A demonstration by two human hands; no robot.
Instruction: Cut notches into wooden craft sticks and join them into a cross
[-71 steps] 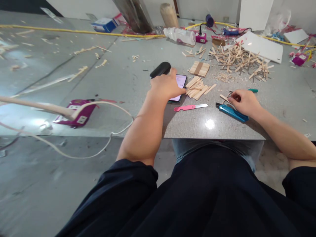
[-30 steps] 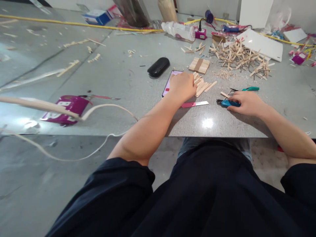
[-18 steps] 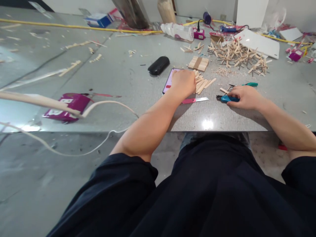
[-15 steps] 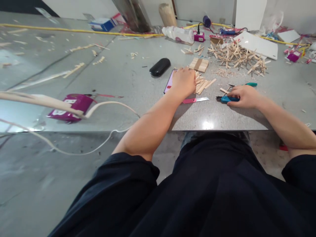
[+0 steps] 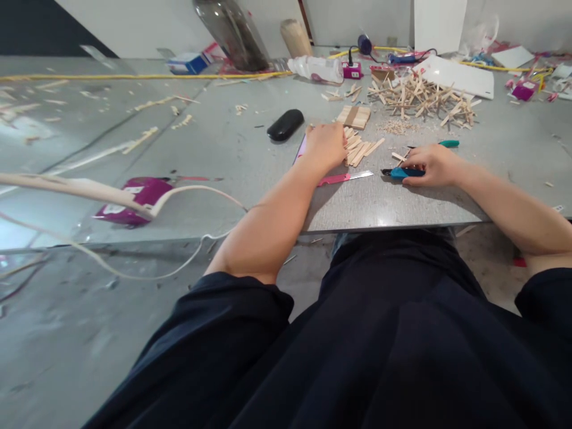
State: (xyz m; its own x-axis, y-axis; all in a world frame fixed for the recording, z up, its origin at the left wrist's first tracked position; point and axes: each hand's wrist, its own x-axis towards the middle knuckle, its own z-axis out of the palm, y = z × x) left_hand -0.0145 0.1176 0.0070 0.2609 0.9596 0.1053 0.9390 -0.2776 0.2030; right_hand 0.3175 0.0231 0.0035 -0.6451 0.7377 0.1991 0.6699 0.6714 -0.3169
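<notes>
My left hand (image 5: 325, 146) is palm down with its fingers curled at the left ends of several loose wooden craft sticks (image 5: 360, 150); whatever lies in its fingertips is hidden. It partly covers a phone (image 5: 301, 148). Just in front, a pink-handled knife (image 5: 336, 179) lies flat, blade to the right. My right hand (image 5: 432, 165) is closed around a blue-handled tool (image 5: 406, 172) with a black tip pointing left, low over the table. A green-handled tool (image 5: 449, 143) lies behind that hand. Beyond the loose sticks is a banded bundle of craft sticks (image 5: 354, 116).
A large heap of sticks (image 5: 422, 98) lies at the back right, by a white board (image 5: 460, 77). A black case (image 5: 286, 125) is left of the phone. A purple packet (image 5: 134, 199) and a pale cable (image 5: 201, 186) are at the left, with a plastic bottle (image 5: 317, 69) at the back.
The view has shifted slightly, so the table contents appear a little further left. Both hands keep nearly the same places, with the blue-handled tool still in my right hand.
</notes>
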